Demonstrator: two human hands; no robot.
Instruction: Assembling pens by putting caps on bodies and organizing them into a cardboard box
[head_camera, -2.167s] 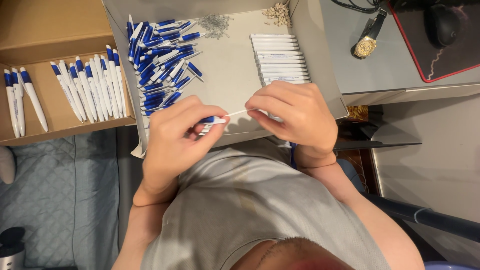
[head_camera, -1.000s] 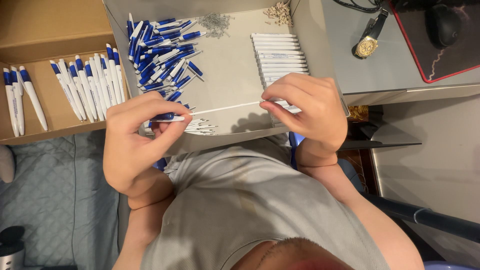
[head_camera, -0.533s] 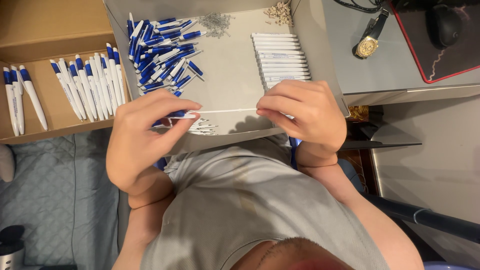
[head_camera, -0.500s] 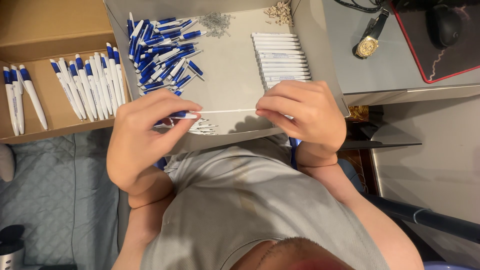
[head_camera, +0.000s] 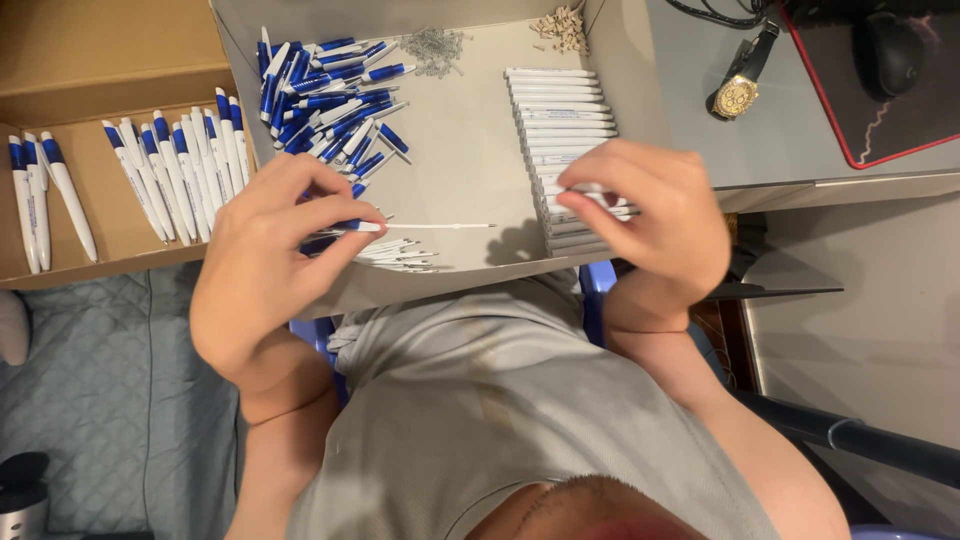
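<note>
My left hand (head_camera: 270, 260) pinches a blue pen tip piece (head_camera: 345, 226) with a thin white refill (head_camera: 440, 226) sticking out of it to the right. My right hand (head_camera: 650, 215) rests on the near end of a stack of white pen barrels (head_camera: 560, 110), its fingertips closed on one barrel. Both hands hover over a shallow grey cardboard tray (head_camera: 470, 150). A pile of blue and white pen parts (head_camera: 320, 100) lies at the tray's far left. Loose refills (head_camera: 400, 255) lie just under the held one.
Small metal springs (head_camera: 435, 45) and tiny beige parts (head_camera: 560, 25) sit at the tray's far edge. A brown box (head_camera: 100, 60) at the left holds several finished pens (head_camera: 170, 170). A wristwatch (head_camera: 738, 95), a mouse pad (head_camera: 870, 110) and a mouse (head_camera: 890, 50) lie at the right.
My right hand let go of the refill's free end and moved right onto the barrel stack. My left hand still holds the blue piece with the refill.
</note>
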